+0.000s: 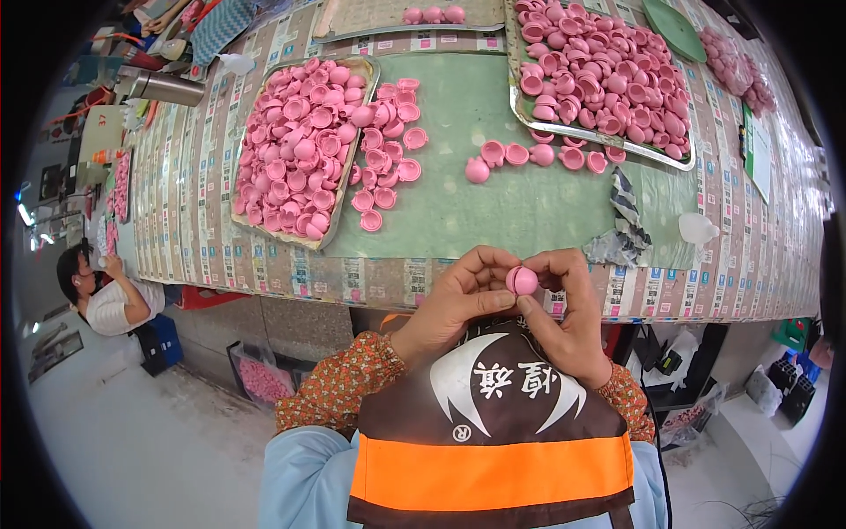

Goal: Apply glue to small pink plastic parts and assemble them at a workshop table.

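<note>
Just over the table's near edge, a small pink ball (524, 281) made of two cupped half shells sits between my fingertips; a dark seam shows on its left side. My left hand (454, 298) is closed on its left, thumb and fingers pinching it. From the right, my right hand (568, 304) grips the same ball with thumb and forefinger. A metal tray (328, 236) heaped with pink half shells (295, 150) stands to the left, and loose half shells (385, 159) lie along its right side. A row of pink pieces (515, 154) lies farther off, before the right tray.
At the far right a second metal tray (608, 138) holds more pink shells. A crumpled dark-and-white wrapper (624, 220) and a white squeeze bottle (698, 229) lie on the right. A steel flask (167, 88) lies far left. Another person (115, 291) works at the left.
</note>
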Demonstrator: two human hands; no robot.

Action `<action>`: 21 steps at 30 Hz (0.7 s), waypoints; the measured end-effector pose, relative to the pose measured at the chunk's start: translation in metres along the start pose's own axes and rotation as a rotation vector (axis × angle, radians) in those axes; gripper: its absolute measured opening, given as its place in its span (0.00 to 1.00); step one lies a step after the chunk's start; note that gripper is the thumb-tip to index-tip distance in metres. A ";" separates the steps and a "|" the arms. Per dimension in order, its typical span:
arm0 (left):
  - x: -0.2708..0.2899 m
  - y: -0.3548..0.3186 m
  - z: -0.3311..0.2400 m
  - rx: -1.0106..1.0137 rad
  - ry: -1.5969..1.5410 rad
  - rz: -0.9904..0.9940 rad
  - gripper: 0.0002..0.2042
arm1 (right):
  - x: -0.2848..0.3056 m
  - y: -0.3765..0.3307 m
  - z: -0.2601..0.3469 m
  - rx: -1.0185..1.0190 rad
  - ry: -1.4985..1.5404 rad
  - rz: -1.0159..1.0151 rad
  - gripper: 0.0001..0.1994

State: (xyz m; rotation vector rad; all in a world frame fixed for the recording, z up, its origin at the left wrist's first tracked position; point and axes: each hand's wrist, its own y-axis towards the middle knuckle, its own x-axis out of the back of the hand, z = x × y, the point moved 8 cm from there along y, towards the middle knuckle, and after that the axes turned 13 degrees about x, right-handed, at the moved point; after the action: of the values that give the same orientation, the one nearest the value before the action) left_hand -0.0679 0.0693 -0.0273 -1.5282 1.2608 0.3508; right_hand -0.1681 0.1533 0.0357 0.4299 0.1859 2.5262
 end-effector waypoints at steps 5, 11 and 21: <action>0.002 0.001 0.002 0.004 -0.006 0.002 0.18 | 0.000 -0.002 -0.002 -0.041 0.038 0.006 0.17; 0.001 0.001 0.004 0.032 -0.063 0.016 0.17 | -0.001 -0.007 -0.011 -0.134 0.163 0.000 0.17; 0.000 0.001 0.005 0.032 -0.065 0.009 0.17 | 0.000 -0.005 -0.006 -0.127 0.120 0.013 0.16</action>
State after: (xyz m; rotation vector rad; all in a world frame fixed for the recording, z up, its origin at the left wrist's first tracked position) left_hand -0.0666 0.0741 -0.0295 -1.4729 1.2174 0.3820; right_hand -0.1677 0.1572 0.0291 0.2296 0.0678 2.5605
